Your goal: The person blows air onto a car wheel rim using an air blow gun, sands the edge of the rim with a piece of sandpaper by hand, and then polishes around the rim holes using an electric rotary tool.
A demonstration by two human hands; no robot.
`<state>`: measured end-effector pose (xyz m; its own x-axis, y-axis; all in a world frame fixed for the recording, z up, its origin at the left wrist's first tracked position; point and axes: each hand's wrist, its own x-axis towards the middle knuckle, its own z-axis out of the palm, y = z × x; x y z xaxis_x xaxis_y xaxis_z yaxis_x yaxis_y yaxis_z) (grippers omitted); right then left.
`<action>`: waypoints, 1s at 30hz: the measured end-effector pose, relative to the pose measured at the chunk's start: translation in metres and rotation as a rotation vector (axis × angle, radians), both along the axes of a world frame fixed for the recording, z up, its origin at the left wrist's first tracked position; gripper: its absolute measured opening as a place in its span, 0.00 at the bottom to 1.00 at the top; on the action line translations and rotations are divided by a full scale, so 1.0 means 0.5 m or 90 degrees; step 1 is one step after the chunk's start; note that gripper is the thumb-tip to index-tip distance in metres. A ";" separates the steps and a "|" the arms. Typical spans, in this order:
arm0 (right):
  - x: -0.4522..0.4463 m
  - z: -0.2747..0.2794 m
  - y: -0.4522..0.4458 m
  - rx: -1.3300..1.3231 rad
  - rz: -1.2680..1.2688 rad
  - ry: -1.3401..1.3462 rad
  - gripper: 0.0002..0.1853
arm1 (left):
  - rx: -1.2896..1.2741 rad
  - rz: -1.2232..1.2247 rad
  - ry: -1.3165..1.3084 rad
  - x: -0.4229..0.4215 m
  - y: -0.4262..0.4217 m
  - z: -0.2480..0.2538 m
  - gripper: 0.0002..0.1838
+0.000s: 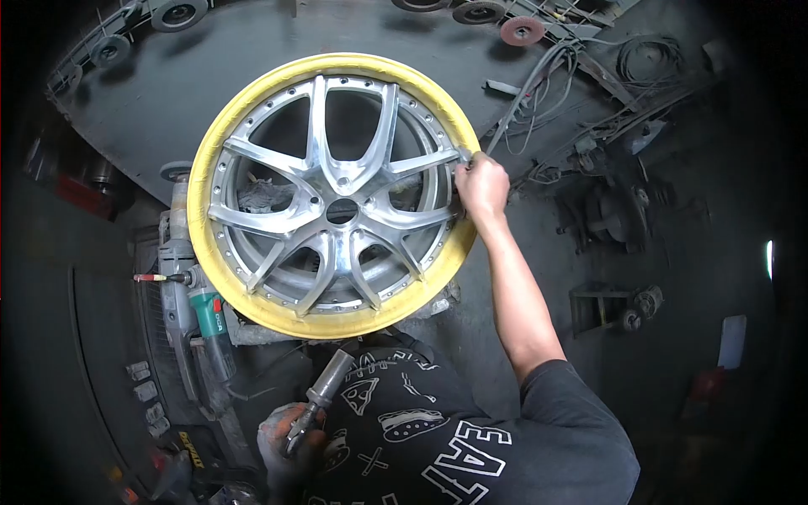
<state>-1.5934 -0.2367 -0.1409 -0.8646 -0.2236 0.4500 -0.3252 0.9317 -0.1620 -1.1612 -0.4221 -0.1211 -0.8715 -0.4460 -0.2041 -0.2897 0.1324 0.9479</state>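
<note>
A silver multi-spoke wheel rim (343, 181) lies face up in front of me, its outer lip (204, 244) wrapped in yellow tape. My bare right hand (483, 189) is closed over the right side of that lip, by a spoke's end; its fingertips are partly hidden. Low in front of my body, my gloved left hand (289, 438) wraps round a metal hand grinder (316, 406). The grinder's cylindrical grey head (337, 370) points up toward the rim and stands apart from it.
Left of the rim rest a grey power tool (174, 278) and a green angle grinder (207, 316). Grinding discs (522, 31) line the far edge, with coiled cables (652, 61) at upper right. A dark machine (621, 210) stands to the right.
</note>
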 end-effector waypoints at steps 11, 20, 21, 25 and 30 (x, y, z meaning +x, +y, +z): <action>0.117 0.036 0.178 -0.339 -0.035 -0.283 0.09 | 0.072 -0.013 -0.009 -0.023 -0.008 0.031 0.12; 0.146 0.019 0.175 -0.265 -0.026 -0.373 0.12 | -0.008 -0.070 0.021 -0.059 0.002 0.045 0.10; 0.147 0.015 0.177 -0.269 -0.027 -0.371 0.12 | 0.002 -0.072 0.014 -0.059 0.003 0.043 0.10; 0.156 0.007 0.181 -0.234 -0.043 -0.392 0.12 | -0.094 -0.098 0.060 -0.046 0.000 0.025 0.09; 0.163 -0.005 0.193 -0.256 0.006 -0.396 0.12 | 0.255 0.100 -0.027 -0.014 0.015 0.042 0.19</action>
